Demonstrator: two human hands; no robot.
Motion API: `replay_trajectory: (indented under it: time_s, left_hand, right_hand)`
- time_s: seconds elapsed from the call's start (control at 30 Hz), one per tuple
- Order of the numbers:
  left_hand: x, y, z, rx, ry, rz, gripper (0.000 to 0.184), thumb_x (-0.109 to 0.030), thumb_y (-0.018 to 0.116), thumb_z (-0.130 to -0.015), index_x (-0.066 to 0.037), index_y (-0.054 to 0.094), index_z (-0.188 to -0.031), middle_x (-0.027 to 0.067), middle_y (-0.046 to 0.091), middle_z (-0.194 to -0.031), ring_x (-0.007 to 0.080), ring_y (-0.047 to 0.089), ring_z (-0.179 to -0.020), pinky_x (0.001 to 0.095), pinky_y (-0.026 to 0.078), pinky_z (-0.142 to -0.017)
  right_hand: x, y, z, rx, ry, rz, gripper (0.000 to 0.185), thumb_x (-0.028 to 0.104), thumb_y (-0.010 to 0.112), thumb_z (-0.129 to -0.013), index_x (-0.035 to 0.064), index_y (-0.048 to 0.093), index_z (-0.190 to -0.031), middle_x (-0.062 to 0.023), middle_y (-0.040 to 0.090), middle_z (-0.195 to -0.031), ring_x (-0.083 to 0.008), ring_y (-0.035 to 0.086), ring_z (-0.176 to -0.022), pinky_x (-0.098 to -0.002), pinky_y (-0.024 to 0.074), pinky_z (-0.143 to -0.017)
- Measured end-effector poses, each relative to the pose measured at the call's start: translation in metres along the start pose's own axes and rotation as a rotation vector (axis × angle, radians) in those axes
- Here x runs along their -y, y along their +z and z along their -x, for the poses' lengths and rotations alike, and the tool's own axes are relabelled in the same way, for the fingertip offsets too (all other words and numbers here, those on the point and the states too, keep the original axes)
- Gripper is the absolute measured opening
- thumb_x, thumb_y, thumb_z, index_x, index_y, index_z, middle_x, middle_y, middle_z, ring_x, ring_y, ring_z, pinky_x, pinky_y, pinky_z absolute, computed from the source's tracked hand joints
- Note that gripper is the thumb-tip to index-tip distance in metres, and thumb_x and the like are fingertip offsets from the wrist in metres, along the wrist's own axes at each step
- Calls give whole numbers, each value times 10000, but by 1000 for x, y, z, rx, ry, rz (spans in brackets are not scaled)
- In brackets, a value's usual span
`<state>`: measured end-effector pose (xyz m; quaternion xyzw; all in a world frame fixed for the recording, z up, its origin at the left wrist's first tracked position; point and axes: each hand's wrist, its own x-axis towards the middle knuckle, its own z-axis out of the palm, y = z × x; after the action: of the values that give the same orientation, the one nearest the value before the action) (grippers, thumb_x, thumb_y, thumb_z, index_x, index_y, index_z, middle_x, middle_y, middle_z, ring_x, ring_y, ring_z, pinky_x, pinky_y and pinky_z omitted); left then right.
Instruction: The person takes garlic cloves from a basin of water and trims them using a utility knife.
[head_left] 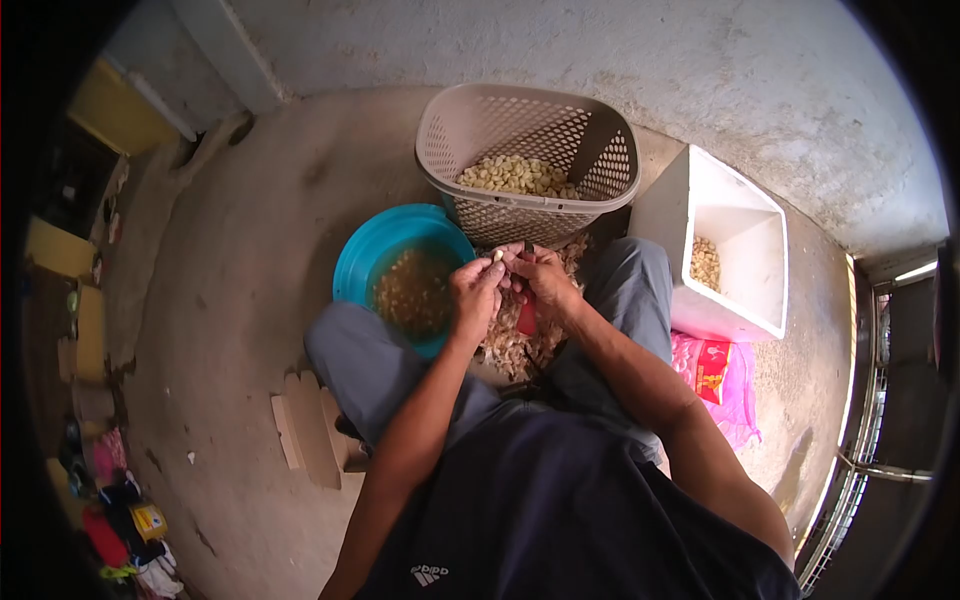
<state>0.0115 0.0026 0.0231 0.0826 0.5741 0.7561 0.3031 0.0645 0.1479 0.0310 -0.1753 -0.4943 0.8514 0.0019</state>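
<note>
My left hand [478, 292] pinches a pale peeled garlic clove [498, 256] between its fingertips. Against it, my right hand [543, 280] is closed around a small knife [527, 316]; a red part shows below the hand and a dark tip above it. Both hands meet over a heap of papery garlic skins [520, 352] between my knees. Left of them stands a round blue basin [350, 262] with cloves [408, 290] in cloudy water. Just beyond my hands, a beige perforated basket [520, 215] holds many pale cloves [515, 176].
A white foam box [660, 215] on the right has cloves [704, 262] inside. Beside it lies a pink bag [735, 405] with a red packet [711, 368]. Flattened cardboard [305, 425] rests by my left leg. A wall [600, 50] rises behind the basket; assorted items [125, 525] sit far left.
</note>
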Motion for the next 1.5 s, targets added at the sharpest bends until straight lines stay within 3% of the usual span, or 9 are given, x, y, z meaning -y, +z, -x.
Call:
replay_trajectory:
  time_s: [0.07, 0.27, 0.37, 0.47, 0.67, 0.97, 1.17, 1.27, 1.5]
  left_hand:
    - [-5, -1, 0, -26, 7, -91, 203, -141, 595, -1009, 26, 657, -912, 29, 620, -722, 101, 607, -641, 267, 421, -468]
    - [20, -3, -15, -167, 503, -588, 75, -52, 608, -934, 19, 632, -921, 188, 638, -752, 358, 638, -652, 418, 482, -616]
    - [-10, 11, 2, -193, 737, -781, 34, -15, 610, -909, 6, 636, -912, 248, 629, -801, 451, 612, -724, 435, 496, -647]
    - [5, 9, -4, -204, 758, -713, 52, -33, 632, -925, 14, 650, -941, 219, 643, -771, 373, 654, -692, 400, 507, -646]
    - [19, 4, -12, -81, 440, -283, 181, -133, 654, -980, 42, 677, -1022, 95, 690, -772, 131, 651, -690, 300, 521, -642]
    - [1, 1, 2, 75, 64, 16, 185, -159, 629, -1010, 9, 678, -950, 16, 638, -747, 31, 497, -520, 220, 367, -448]
    - [-6, 11, 4, -7, 90, -80, 152, -120, 675, -977, 29, 692, -996, 5, 642, -766, 27, 513, -615, 216, 407, -522]
    - [7, 4, -4, -25, 186, -130, 158, -127, 663, -982, 15, 680, -1049, 12, 637, -778, 20, 456, -501, 207, 335, -415]
    - [15, -2, -9, -35, 380, -377, 153, -88, 634, -961, 43, 686, -1019, 25, 638, -769, 76, 556, -669, 264, 463, -593]
  right_hand:
    - [2, 2, 0, 13, -38, 113, 163, 188, 637, -1011, 55, 677, -1097, -15, 655, -763, -67, 542, -573, -218, 396, -448]
    - [23, 20, 12, -37, -180, 313, 235, 166, 660, -1000, 32, 662, -1193, 3, 655, -798, -50, 532, -584, -199, 410, -476]
    - [5, -1, -2, 10, -305, 396, 239, 142, 670, -989, 15, 654, -1191, 4, 643, -805, -50, 522, -586, -201, 418, -478]
    - [24, -1, 7, -7, -120, 282, 224, 113, 668, -984, -1, 649, -1175, 2, 634, -795, -48, 518, -590, -204, 425, -480]
    - [32, -12, 10, 14, -156, 379, 258, 93, 708, -950, 1, 627, -1176, -1, 628, -786, -54, 544, -601, -207, 438, -482]
    - [27, -9, 9, 136, -138, 195, 231, 80, 719, -939, 3, 636, -1139, -13, 649, -792, -56, 567, -610, -202, 422, -478]
    - [30, -5, 10, 77, -178, 411, 156, 48, 666, -960, -8, 646, -1103, -36, 666, -804, -74, 583, -630, -225, 448, -516]
    - [27, -7, 7, 39, -286, 694, 163, 35, 669, -941, -5, 653, -1099, -56, 677, -808, -109, 602, -656, -271, 491, -575]
    - [28, -7, 7, 79, -648, 1093, 211, 49, 683, -894, -20, 660, -1092, -190, 670, -1007, -351, 671, -940, -413, 542, -810]
